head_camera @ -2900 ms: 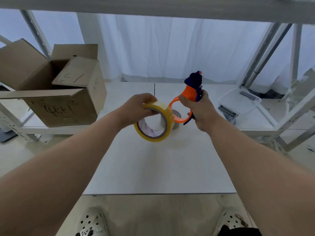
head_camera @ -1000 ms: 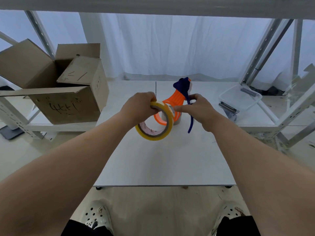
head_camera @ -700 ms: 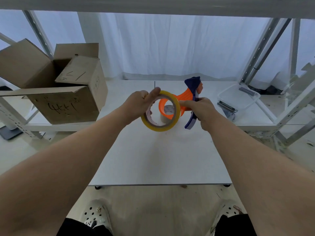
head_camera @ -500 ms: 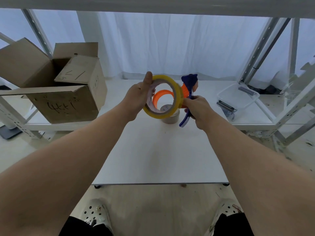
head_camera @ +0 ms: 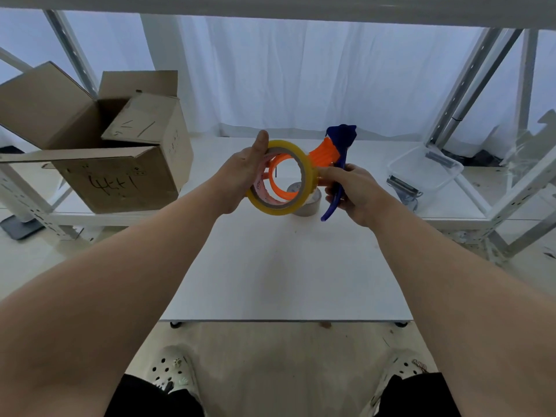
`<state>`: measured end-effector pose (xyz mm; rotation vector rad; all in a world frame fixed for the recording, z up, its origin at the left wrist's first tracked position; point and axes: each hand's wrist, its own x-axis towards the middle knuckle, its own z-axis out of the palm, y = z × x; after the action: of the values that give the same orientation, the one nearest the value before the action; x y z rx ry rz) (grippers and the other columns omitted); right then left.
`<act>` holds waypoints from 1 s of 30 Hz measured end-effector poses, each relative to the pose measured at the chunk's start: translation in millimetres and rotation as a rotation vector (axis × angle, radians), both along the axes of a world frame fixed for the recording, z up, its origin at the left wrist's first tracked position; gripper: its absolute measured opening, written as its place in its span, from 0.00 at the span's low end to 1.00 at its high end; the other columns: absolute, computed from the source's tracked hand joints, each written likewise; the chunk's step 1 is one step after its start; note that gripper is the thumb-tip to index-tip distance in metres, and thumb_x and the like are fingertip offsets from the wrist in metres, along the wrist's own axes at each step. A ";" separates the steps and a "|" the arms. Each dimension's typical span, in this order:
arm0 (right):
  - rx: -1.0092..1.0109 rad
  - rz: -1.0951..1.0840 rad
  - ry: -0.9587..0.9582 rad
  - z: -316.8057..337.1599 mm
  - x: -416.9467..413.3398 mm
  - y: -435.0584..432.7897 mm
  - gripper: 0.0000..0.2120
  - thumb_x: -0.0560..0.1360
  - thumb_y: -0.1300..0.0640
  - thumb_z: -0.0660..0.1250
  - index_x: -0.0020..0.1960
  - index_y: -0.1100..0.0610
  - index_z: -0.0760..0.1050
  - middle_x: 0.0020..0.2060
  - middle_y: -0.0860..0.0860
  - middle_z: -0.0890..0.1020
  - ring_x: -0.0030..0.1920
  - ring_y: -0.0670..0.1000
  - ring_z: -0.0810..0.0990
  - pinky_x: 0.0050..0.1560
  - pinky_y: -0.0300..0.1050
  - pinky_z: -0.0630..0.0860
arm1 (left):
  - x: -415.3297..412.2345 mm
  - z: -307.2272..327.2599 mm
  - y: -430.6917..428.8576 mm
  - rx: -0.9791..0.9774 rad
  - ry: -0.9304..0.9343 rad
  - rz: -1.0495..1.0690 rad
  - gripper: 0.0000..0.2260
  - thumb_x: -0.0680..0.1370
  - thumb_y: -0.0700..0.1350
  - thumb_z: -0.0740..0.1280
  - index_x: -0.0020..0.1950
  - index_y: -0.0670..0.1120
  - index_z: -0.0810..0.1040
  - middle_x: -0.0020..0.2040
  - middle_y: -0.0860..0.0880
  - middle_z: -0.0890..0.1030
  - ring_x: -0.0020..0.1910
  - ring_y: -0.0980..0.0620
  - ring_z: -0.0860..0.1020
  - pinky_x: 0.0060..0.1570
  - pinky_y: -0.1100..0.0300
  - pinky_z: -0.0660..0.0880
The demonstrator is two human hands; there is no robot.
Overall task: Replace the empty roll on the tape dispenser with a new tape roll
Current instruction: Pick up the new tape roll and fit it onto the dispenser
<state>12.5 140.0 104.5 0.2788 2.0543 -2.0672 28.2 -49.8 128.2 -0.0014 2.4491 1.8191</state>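
Tape roll (head_camera: 272, 209) raised before dispenser ring (head_camera: 271, 182), left hand (head_camera: 240, 173) gripping its rim

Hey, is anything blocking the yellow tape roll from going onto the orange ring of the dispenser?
Nothing visible. The left hand holds the yellow tape roll in front of the plastic dispenser's orange ring, which shows bare through the roll's hole. The empty cardboard core sits below on the white table, out of the way.

Bare forearms (head_camera: 135, 281), black legwear (head_camera: 144, 398), white perforated clogs (head_camera: 168, 371) w/ small charms (head_camera: 178, 362).
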 end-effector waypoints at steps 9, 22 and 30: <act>0.089 -0.008 0.078 -1.4 -2.7 -5.2 0.29 0.74 0.39 0.61 0.67 0.56 0.63 0.54 0.55 0.81 0.51 0.55 0.81 0.54 0.48 0.78 | -2.0 -1.8 3.4 -0.007 -0.037 0.054 0.28 0.77 0.66 0.48 0.57 0.48 0.76 0.56 0.44 0.80 0.56 0.42 0.78 0.58 0.44 0.76; 0.148 -0.014 0.129 -5.5 -4.7 -7.6 0.27 0.74 0.39 0.61 0.67 0.53 0.62 0.60 0.56 0.78 0.54 0.57 0.81 0.56 0.50 0.79 | -7.0 -4.4 10.3 0.058 -0.079 0.147 0.19 0.77 0.65 0.48 0.42 0.55 0.71 0.41 0.52 0.78 0.40 0.51 0.77 0.46 0.57 0.76; 0.136 -0.078 0.140 -6.1 -7.7 -14.0 0.32 0.72 0.35 0.61 0.68 0.52 0.62 0.63 0.55 0.76 0.60 0.58 0.78 0.63 0.57 0.74 | -12.0 -1.6 8.1 0.174 -0.160 0.154 0.21 0.76 0.66 0.49 0.45 0.52 0.73 0.45 0.49 0.80 0.47 0.46 0.80 0.50 0.54 0.79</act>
<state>4.7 126.1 98.5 0.2457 2.3072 -2.0474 16.2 -41.7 126.6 -0.3190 2.2308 2.0024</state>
